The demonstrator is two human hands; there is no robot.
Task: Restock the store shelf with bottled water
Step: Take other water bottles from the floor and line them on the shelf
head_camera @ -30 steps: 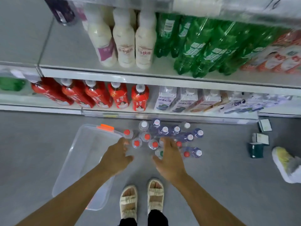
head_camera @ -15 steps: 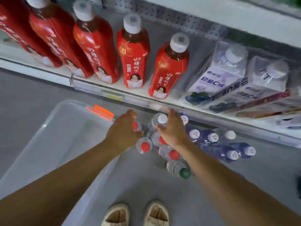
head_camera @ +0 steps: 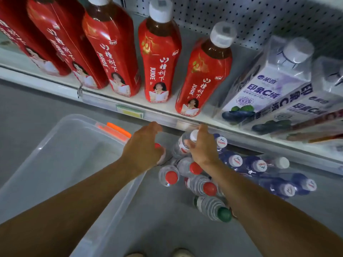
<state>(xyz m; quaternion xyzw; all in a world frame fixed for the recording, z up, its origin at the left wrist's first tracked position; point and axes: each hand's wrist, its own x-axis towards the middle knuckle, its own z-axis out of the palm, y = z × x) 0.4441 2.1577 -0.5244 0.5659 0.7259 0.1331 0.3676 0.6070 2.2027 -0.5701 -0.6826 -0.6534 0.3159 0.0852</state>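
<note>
Several small water bottles stand and lie in a cluster on the grey floor below the bottom shelf (head_camera: pixel 167 115). My left hand (head_camera: pixel 143 149) curls around a red-capped bottle (head_camera: pixel 161 151) at the cluster's left edge. My right hand (head_camera: pixel 203 147) grips a clear white-capped bottle (head_camera: pixel 182 143) near its neck. Red-capped bottles (head_camera: pixel 170 176) sit just below my hands, a green-capped one (head_camera: pixel 213 208) lies nearest me, and blue-labelled white-capped bottles (head_camera: pixel 258 166) lie to the right.
A clear plastic bin (head_camera: pixel 61 164) with an orange latch lies on the floor at left. On the shelf stand red juice bottles (head_camera: pixel 159 58) and white cartons (head_camera: pixel 259 86), against a pegboard back wall. My sandal tips show at the bottom edge.
The view has dropped closer to the floor. Both hands reached forward into the cluster, and each has closed around a bottle.
</note>
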